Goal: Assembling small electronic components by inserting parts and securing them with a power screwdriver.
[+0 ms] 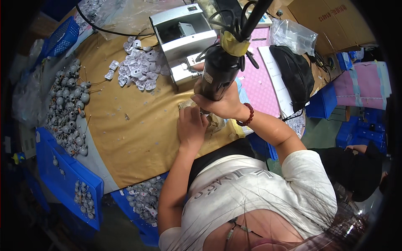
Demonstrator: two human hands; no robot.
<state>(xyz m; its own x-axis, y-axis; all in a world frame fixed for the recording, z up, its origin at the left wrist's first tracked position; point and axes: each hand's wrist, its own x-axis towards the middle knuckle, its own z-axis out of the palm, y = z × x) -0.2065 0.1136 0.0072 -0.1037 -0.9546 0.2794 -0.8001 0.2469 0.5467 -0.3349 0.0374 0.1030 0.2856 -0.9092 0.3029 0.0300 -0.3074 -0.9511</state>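
Observation:
My right hand (229, 103), with a red bead bracelet at the wrist, is wrapped round the lower body of a black electric screwdriver (217, 71). The tool stands nearly upright, with yellow tape and a bundled cable at its top. Close under its lower end, my left hand (191, 127) is closed, fingertips pressed together. Whatever those fingers hold is hidden by the hands. A tape-covered block (217, 124) shows beside the left hand on the brown table cover (138, 138). The screwdriver's bit cannot be seen.
White plastic parts (140, 67) lie piled beside a white-and-grey machine (180, 33). Grey round parts with wires (67, 100) heap along the left edge. Blue bins (69, 175) stand at the left. A black pouch (293, 77) lies at the right, and a person (351, 167) sits beyond.

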